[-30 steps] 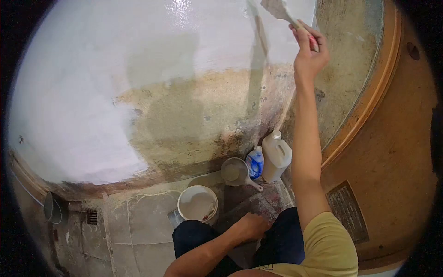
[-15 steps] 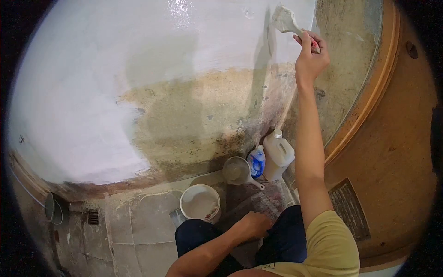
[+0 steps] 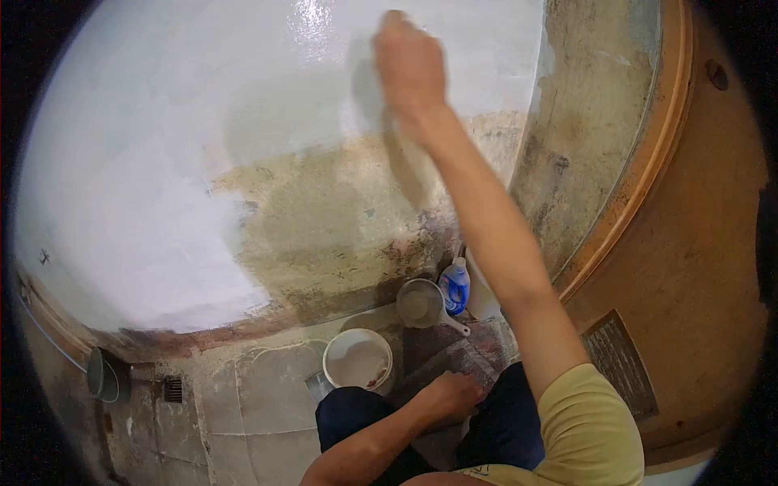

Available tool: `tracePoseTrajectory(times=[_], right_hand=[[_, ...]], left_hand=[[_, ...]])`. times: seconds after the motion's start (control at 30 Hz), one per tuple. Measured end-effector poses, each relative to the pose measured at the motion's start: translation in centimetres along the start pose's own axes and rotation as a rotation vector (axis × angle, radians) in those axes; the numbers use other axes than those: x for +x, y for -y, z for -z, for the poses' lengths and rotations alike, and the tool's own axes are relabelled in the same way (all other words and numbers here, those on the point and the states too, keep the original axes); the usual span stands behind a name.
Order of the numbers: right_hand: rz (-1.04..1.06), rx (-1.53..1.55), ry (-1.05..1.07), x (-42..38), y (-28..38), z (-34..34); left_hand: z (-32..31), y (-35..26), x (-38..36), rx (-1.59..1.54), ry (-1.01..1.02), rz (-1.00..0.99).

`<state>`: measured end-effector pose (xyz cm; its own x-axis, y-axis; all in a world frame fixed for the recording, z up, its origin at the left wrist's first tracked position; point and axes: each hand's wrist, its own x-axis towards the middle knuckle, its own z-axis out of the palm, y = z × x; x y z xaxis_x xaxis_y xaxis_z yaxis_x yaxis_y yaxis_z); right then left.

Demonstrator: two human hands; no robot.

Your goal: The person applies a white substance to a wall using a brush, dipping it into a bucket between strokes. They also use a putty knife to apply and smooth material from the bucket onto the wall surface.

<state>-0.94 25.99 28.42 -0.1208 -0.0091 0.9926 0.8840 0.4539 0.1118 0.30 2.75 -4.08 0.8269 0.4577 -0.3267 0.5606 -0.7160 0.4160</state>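
My right hand (image 3: 411,69) is raised in front of the upper wall (image 3: 162,162), its fingers closed and slightly blurred. The paintbrush that showed in this hand a moment ago is now hidden behind it. White paint covers the upper and left wall; a bare, stained yellowish patch (image 3: 324,211) lies below the hand. Low between my knees, my left hand (image 3: 454,394) rests with fingers curled, and no object shows in it. Near it stands a white bucket (image 3: 327,364) with pale paint inside and reddish specks by its rim.
By the wall's foot sit a long-handled dipper (image 3: 421,304), a blue-labelled bottle (image 3: 455,287) and a pale jug (image 3: 484,298) partly behind my right arm. A dark bucket (image 3: 107,377) and floor drain (image 3: 173,390) are at left. A brown door (image 3: 689,267) stands at right.
My right hand has swung left from the wall's corner, and the paintbrush has gone out of sight behind it. My left hand stays low between my knees.
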Motion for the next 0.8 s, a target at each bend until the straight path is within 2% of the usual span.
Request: tracePoseTrajectory(times=[0.07,0.13,0.17,0.23,0.27,0.3,0.37,0.43,0.53,0.73,0.8], right_hand=[[0.026,0.095,-0.051,0.4,3.9,-0.7],[0.008,0.41,-0.133,0.7,7.3,0.6],[0.003,0.41,-0.138,1.0,8.4,1.1],[-0.166,0.952,-0.137,1.4,9.8,2.0],[-0.268,1.116,-0.036,1.7,9.7,2.5],[-0.272,1.119,-0.041,1.8,9.5,2.1],[-0.343,1.443,-0.035,1.6,8.8,0.4],[-0.389,1.481,0.009,0.5,7.9,0.5],[-0.501,1.541,0.101,-2.2,6.1,1.3],[-0.712,1.537,0.211,-7.2,1.8,2.7],[-0.774,1.51,0.209,-8.4,0.6,3.1]], left_hand=[[-0.3,-0.1,0.2,-0.025,0.089,0.03],[-2.0,0.2,0.5,0.036,-0.129,-0.011],[-2.5,0.4,0.8,0.041,-0.125,-0.007],[-2.6,0.4,1.0,-0.031,-0.116,-0.023],[-2.8,0.4,0.7,-0.03,-0.111,-0.016],[-2.0,-0.1,-0.2,-0.038,-0.127,0.001],[-1.5,-0.1,-0.8,-0.046,-0.142,0.016],[-1.5,0.5,-0.4,-0.01,0.024,0.022],[-1.5,1.1,-0.4,0.036,0.088,0.033],[-1.3,0.5,-1.2,0.049,0.0,0.024],[-0.5,0.0,-1.2,0.057,0.055,0.049]])
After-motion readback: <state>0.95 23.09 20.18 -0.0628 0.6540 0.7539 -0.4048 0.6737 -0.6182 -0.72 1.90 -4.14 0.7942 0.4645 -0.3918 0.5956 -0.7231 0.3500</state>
